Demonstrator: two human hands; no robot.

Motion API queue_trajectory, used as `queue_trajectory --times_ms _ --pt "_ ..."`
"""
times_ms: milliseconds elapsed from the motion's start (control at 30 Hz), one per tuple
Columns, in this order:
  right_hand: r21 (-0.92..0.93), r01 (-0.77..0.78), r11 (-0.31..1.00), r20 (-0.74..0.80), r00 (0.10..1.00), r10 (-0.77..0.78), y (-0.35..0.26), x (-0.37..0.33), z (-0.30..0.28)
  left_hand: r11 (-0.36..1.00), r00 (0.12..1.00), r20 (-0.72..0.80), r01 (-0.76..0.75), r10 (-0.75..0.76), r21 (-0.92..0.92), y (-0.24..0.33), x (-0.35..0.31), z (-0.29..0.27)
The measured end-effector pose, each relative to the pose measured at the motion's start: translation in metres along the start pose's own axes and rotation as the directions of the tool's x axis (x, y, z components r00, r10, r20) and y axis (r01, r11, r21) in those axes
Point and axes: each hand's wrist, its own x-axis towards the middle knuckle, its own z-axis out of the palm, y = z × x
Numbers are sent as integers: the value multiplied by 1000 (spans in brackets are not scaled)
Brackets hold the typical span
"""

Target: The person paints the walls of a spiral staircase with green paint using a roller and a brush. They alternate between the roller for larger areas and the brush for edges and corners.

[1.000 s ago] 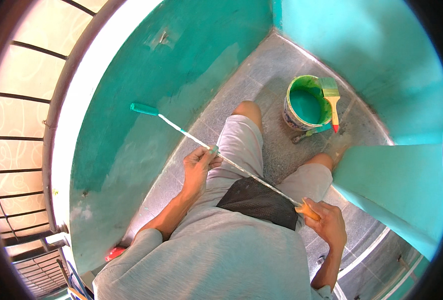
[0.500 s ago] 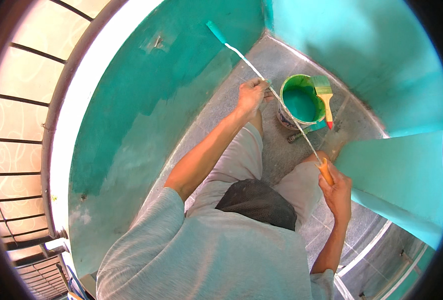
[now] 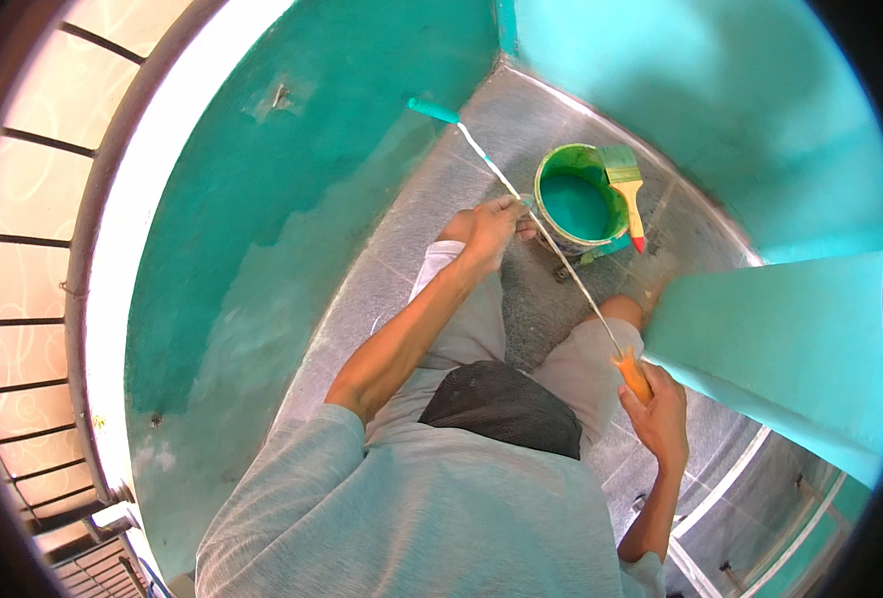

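Note:
A long-handled paint roller runs slantwise in front of me. My right hand is wrapped round its orange grip. Farther up, my left hand pinches the thin white rod. At the far end the small teal roller head is at the lower part of the left wall, where darker fresh paint borders a paler area. Just right of my left hand stands a bucket with teal paint inside. A flat paintbrush with a yellow and red handle rests across the bucket's right rim.
Teal walls meet in a corner ahead, above a grey tiled floor. A teal ledge juts in on the right, close to my right hand. On the left is a barred window. A green-stained tool lies partly hidden behind the bucket.
The roller head has come lower on the left wall, toward the floor, and turned closer to level. Both hands have shifted slightly down and left, still gripping the roller.

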Motion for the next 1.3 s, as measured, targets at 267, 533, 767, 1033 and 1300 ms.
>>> queue_trajectory --times_ms 267,533,767,1033,1300 --pt "-111 -209 972 -11 978 209 -20 -14 -16 985 990 139 24 0 -168 -10 -2 6" --pt "-306 -120 944 -38 993 114 -45 7 -46 984 994 102 -8 26 -179 21 0 5" --pt "12 -63 998 273 960 57 -78 7 -32 995 998 68 16 -10 -96 21 6 -31" --pt "116 -158 981 330 937 112 -102 9 -16 999 1000 5 12 -12 -31 25 3 -50" --pt "-11 -72 997 200 977 72 -67 6 2 993 999 10 -36 37 -115 3 3 -14"
